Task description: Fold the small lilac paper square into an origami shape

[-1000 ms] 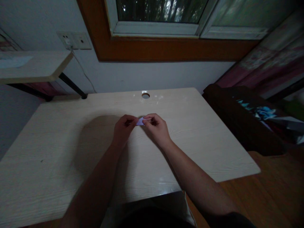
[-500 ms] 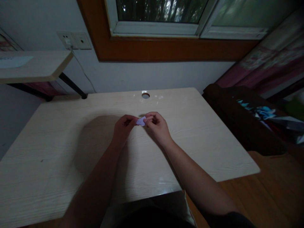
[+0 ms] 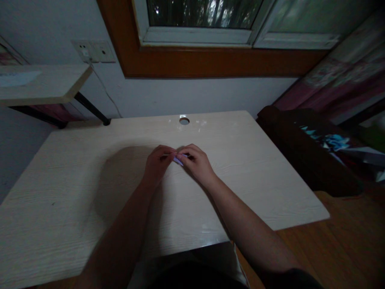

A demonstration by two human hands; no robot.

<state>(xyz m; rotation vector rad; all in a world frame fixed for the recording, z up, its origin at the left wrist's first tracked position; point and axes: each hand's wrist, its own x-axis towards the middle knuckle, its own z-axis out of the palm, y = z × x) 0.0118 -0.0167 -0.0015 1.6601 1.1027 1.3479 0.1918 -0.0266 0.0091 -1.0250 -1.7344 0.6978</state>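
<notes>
A small piece of light purple paper (image 3: 178, 161) is pinched between my two hands above the middle of the desk. My left hand (image 3: 158, 162) grips its left end with thumb and fingertips. From the other side my right hand (image 3: 195, 160) closes thumb and fingers on it, and the fingertips of both hands meet. Most of the paper is covered by my fingers; only a small lower part shows, so its folds cannot be made out.
The pale wood-grain desk (image 3: 246, 176) has a round cable hole (image 3: 184, 121) near its back edge. At the left rises a shelf (image 3: 39, 86) on black legs. A window (image 3: 204, 36) is in the wall behind. Beyond the right edge stands dark furniture (image 3: 306, 160) with assorted items.
My right hand has shifted left so its fingertips meet those of my left hand. Less of the purple paper shows now, and its visible part points downward.
</notes>
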